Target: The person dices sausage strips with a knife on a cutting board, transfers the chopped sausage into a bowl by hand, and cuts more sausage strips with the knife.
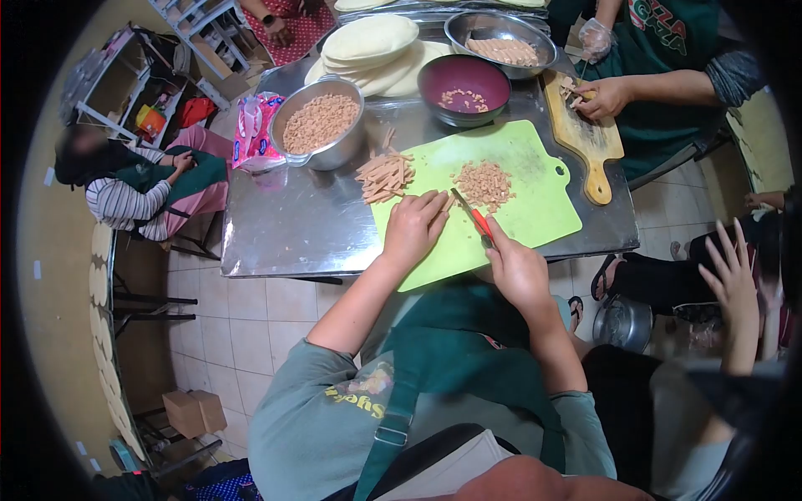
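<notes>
My right hand (516, 265) is closed around the handle of a knife (478, 215) with a red and black grip. Its blade points away from me over a lime-green cutting board (535, 200). My left hand (415, 225) lies on the board left of the blade, fingers together and bent over pinkish-brown meat strips (449, 203), whose ends peek out by the knife. Beyond the blade is a heap of diced meat (484, 184). Uncut meat strips (385, 177) are piled at the board's left edge, beyond my left hand.
A metal pot (357, 125) of diced meat stands at the left, beside a pink packet (257, 129). Behind are round flatbreads (369, 42), a purple bowl (434, 79) and a steel bowl (455, 33). At right, a co-worker's hand (606, 96) works over a wooden board (597, 179).
</notes>
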`<state>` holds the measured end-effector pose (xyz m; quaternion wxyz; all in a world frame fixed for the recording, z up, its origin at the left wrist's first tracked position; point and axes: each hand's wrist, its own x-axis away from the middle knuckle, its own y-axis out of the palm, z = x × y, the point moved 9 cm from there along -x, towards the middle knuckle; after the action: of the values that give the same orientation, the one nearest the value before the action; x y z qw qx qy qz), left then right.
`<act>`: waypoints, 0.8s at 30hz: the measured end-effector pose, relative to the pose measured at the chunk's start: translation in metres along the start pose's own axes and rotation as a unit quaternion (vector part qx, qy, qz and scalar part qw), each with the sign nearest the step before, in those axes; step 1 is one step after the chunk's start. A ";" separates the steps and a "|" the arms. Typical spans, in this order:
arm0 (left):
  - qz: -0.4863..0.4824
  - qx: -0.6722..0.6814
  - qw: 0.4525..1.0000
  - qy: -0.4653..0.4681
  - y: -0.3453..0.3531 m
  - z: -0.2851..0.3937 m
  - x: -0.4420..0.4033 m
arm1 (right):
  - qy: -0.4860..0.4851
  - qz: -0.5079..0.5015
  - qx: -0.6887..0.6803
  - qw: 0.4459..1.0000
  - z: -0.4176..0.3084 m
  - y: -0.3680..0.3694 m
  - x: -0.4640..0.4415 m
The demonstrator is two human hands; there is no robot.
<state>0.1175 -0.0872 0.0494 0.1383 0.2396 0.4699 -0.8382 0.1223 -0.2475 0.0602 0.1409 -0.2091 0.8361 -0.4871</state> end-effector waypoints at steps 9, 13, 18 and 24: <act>-0.008 0.000 1.000 -0.007 0.004 -0.002 -0.002 | -0.009 0.048 0.014 0.999 -0.003 -0.007 0.008; 0.015 -0.009 1.000 0.003 0.003 0.002 0.000 | -0.021 0.036 0.026 0.999 -0.003 -0.004 0.013; -0.002 0.030 0.999 -0.040 0.001 -0.001 0.000 | -0.053 0.035 0.008 0.998 -0.008 -0.005 0.017; -0.049 0.041 0.995 -0.078 0.003 -0.006 -0.001 | -0.006 0.014 0.043 0.999 -0.005 -0.002 0.013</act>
<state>0.1210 -0.0839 0.0450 0.1232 0.1559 0.4338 -0.8788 0.1091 -0.2509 0.0639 0.1615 -0.1946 0.8163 -0.5193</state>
